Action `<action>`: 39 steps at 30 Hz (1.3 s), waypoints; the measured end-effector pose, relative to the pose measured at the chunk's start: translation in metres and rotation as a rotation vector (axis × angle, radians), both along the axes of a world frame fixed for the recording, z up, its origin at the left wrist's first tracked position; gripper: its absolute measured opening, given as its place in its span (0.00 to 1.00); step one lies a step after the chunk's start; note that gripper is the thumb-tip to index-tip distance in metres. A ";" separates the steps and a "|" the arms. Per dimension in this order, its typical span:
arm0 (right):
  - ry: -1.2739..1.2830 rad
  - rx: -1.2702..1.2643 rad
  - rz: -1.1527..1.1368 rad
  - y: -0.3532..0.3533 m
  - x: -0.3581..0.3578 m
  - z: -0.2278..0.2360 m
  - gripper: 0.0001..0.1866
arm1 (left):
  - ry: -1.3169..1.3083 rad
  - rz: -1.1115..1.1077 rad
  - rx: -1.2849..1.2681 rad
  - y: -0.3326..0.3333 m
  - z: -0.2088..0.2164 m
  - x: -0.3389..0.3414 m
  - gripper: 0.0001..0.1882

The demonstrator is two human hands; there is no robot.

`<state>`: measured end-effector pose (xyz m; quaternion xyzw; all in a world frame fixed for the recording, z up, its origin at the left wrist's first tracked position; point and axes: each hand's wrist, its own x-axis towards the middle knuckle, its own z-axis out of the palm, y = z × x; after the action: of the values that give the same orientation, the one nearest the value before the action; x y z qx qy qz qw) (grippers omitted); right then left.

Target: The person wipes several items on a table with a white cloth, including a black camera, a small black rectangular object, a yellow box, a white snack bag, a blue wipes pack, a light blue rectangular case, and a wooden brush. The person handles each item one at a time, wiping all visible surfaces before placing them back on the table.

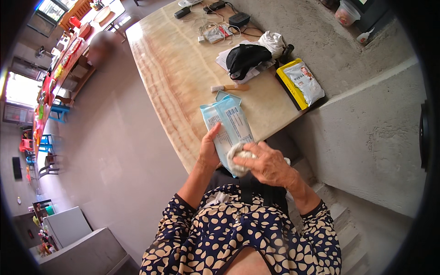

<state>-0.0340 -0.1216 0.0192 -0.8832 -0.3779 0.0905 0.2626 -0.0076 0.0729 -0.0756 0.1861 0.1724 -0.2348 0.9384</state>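
Observation:
My left hand (pixel 210 147) grips a light blue plastic packet (pixel 237 120), shaped like a pack of wipes, along its left side with the thumb on top. The packet is tilted at the table's near edge, its printed face up. In my right hand (pixel 268 165) a bunched white cloth (pixel 236 158) is pressed against the packet's lower end. The fingers curl over the cloth and hide part of it. Just beyond the packet lie a small pale blue flat thing (pixel 233 97), partly covered by it, and a brush (pixel 225 87) with a wooden handle and light bristles.
On the marble-patterned table (pixel 172 68) sit a black cap-like bundle (pixel 247 58), a white crumpled cloth (pixel 272 42), a yellow-and-black box (pixel 293 94) with a white pouch (pixel 305 82) on it, and tangled cables with adapters (pixel 239 19). A concrete wall (pixel 366 123) bounds the right side.

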 end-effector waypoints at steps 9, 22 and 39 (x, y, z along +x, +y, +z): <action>-0.076 0.227 -0.441 0.022 0.050 -0.024 0.30 | -0.015 -0.018 -0.048 -0.017 0.008 -0.003 0.29; -0.028 0.099 -0.016 0.028 -0.004 -0.026 0.30 | -0.031 0.134 0.111 0.007 -0.002 0.014 0.36; 0.079 0.417 -0.446 0.047 0.045 -0.050 0.33 | -0.073 0.015 0.084 0.001 -0.003 0.004 0.30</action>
<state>0.0113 -0.0746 -0.0311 -0.8673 -0.1745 -0.0146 0.4660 -0.0036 0.0737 -0.0781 0.2322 0.1493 -0.2133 0.9372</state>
